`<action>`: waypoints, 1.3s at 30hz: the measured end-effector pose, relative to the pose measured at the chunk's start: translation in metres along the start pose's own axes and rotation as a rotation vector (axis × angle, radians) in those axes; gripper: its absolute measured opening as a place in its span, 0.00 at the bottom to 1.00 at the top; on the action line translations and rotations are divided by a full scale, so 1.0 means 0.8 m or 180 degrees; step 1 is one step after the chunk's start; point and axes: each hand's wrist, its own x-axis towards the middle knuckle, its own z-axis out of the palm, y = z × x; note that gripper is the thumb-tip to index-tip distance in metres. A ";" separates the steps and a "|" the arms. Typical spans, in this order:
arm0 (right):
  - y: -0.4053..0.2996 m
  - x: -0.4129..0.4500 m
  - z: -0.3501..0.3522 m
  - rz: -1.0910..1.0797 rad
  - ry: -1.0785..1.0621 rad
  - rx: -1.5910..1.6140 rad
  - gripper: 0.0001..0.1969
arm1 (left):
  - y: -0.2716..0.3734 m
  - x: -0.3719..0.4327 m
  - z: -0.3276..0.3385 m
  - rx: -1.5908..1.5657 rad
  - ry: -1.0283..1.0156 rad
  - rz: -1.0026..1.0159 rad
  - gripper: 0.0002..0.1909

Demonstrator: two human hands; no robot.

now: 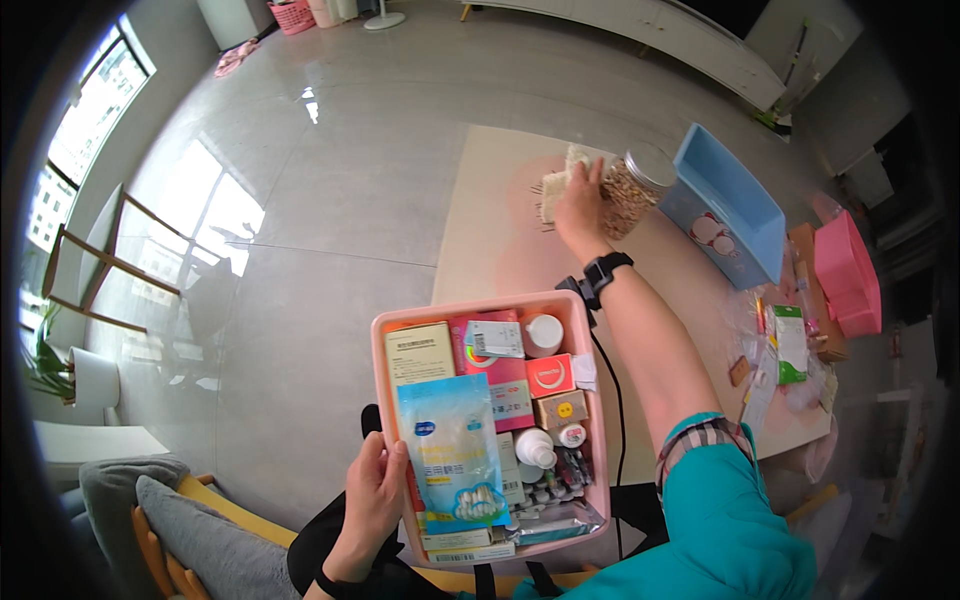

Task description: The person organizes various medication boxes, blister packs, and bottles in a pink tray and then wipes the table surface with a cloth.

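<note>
My left hand grips the left rim of a pink plastic bin close to my lap. The bin is full of medicine boxes, white bottles, blister packs and a blue packet of cotton swabs lying on top. On the table, my right hand reaches far forward. Its fingers rest on a cream-coloured woven or knitted piece with dark bristly ends on its left side. Whether they grip it, I cannot tell. Just right of that hand, a clear jar with a metal lid holds brown pieces.
A blue bin stands behind the jar on the pale table. Farther right are a pink container, a cardboard box, a green-and-white packet and plastic wrappings. A black cable runs beside the pink bin.
</note>
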 end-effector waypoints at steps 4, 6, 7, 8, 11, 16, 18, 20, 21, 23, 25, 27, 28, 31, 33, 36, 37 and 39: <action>-0.006 -0.011 -0.014 0.0694 -0.0125 -0.0460 0.20 | 0.001 0.000 -0.002 -0.0094 -0.0047 -0.0023 0.13; 0.018 -0.021 -0.025 0.0593 -0.0072 -0.0677 0.20 | -0.001 0.001 -0.002 -0.0113 -0.0112 0.0008 0.14; 0.043 -0.025 -0.031 0.0362 0.0080 -0.0874 0.19 | 0.000 0.004 0.001 -0.0134 -0.0102 0.0042 0.14; 0.045 -0.037 -0.036 0.0310 0.0028 -0.0824 0.18 | -0.005 0.003 -0.001 -0.0096 -0.0086 0.0042 0.14; 0.050 -0.071 -0.057 0.0389 -0.0247 -0.0699 0.19 | -0.010 -0.003 -0.006 -0.0085 -0.0058 0.0033 0.14; 0.092 -0.119 -0.078 -0.0559 -0.0315 -0.0940 0.23 | 0.003 -0.003 -0.006 0.0215 -0.0126 -0.0121 0.14; 0.086 -0.122 -0.079 -0.0651 -0.0603 -0.0757 0.24 | 0.003 -0.002 -0.005 0.0156 -0.0120 -0.0105 0.13; 0.076 -0.110 -0.076 -0.0453 -0.0752 -0.0677 0.24 | 0.002 -0.003 -0.005 0.0138 -0.0083 -0.0079 0.13; 0.074 -0.101 -0.073 -0.0254 -0.0899 -0.0573 0.25 | 0.009 -0.004 -0.005 0.0101 -0.0089 -0.0114 0.12; 0.077 -0.069 -0.056 -0.0153 -0.0870 -0.0847 0.25 | 0.010 -0.002 -0.005 0.0116 -0.0115 -0.0199 0.12; 0.075 -0.040 -0.033 -0.0011 -0.0555 -0.1443 0.25 | 0.013 -0.003 -0.008 0.0184 -0.0133 -0.0152 0.11; 0.070 -0.012 -0.019 0.0210 -0.0596 -0.1400 0.27 | 0.019 -0.003 -0.010 0.0245 -0.0141 -0.0120 0.11; 0.072 0.001 -0.011 0.0430 -0.0644 -0.1349 0.28 | 0.025 -0.003 -0.010 0.0220 -0.0184 -0.0231 0.11; 0.080 0.055 0.010 0.0440 -0.0562 -0.0871 0.29 | 0.035 0.001 -0.014 0.0224 -0.0316 -0.0450 0.12; 0.068 0.077 0.028 0.0437 -0.0713 -0.0982 0.30 | 0.032 0.001 -0.015 0.0153 -0.0314 -0.0343 0.11; 0.043 0.105 0.058 0.0232 -0.0864 -0.0687 0.29 | 0.022 0.003 -0.016 0.0119 -0.0256 -0.0281 0.12; 0.034 0.115 0.067 0.0077 -0.1034 -0.0610 0.28 | 0.022 0.004 -0.017 0.0207 -0.0307 -0.0352 0.11; 0.011 0.126 0.087 -0.0087 -0.1220 -0.0515 0.28 | 0.015 0.006 -0.021 0.0074 -0.0409 -0.0487 0.11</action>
